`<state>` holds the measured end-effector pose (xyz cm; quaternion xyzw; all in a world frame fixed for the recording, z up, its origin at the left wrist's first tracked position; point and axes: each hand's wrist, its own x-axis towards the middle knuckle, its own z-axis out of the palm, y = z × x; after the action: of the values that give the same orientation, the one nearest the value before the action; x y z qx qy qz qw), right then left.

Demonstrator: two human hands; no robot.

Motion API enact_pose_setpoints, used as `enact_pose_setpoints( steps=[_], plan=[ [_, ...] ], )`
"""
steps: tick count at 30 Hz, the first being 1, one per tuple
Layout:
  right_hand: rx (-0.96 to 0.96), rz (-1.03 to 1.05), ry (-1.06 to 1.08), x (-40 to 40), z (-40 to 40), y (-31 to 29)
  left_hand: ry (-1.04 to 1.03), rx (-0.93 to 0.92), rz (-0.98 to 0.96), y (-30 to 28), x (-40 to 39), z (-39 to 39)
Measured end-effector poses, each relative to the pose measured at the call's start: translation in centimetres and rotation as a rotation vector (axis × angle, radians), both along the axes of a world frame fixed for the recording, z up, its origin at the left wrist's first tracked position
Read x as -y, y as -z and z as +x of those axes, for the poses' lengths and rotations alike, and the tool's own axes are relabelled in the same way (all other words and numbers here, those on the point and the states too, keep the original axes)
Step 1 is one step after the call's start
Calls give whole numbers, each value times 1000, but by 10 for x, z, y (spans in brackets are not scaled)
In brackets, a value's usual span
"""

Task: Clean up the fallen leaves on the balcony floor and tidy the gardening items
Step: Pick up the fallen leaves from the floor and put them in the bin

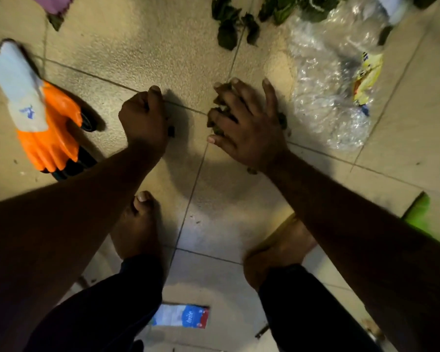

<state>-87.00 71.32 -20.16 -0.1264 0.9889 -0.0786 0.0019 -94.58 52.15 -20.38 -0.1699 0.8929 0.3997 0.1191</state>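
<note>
Fallen leaves [217, 111] — a small dark-green clump — sit under and between the fingers of the right hand [244, 125], low over the tiled floor [137, 47] near a joint where grout lines cross. The right hand's fingers are curled loosely around the clump, leaf scraps showing between them and at the hand's far edge. The left hand [144, 118] is just beside it, apart from it, closed into a fist with the thumb on top; a small dark scrap [172, 132] shows at its underside, though whether the fist pinches it cannot be told. More leaves [230, 24] lie loose on the floor further ahead, with a larger heap of greenery at the top edge. To the right of the hands lies a crumpled clear plastic bag [325, 80], a yellow printed wrapper [367, 80] showing at it. Well to the left, an orange-and-white gardening glove [38, 107] rests over a dark object. A bright green item [419, 214] is at the right edge — partly hidden by the forearm. Bare feet and dark trouser legs are below; a blue-and-white packet [181, 316] lies between the legs.
</note>
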Motion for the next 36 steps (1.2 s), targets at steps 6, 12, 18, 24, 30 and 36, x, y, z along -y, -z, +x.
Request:
enact_pose_setpoints(
  steps=[6,12,18,24,30,36],
  plan=[
    [229,-206,215,-42,63,-6,139,15,-169,-17,6,20],
    [244,-44,295,-14,40,20,436,98,-98,-22,14,43],
    [86,23,258,15,14,26,599,140,-283,-11,18,37],
    [148,16,508,34,-47,18,399,66,-78,-10,0,-5],
    [100,-4,699,20,-75,17,422,14,66,-8,-43,-69],
    [134,-74,702,-17,-123,18,392,-32,105,-10,-80,-130]
  ],
)
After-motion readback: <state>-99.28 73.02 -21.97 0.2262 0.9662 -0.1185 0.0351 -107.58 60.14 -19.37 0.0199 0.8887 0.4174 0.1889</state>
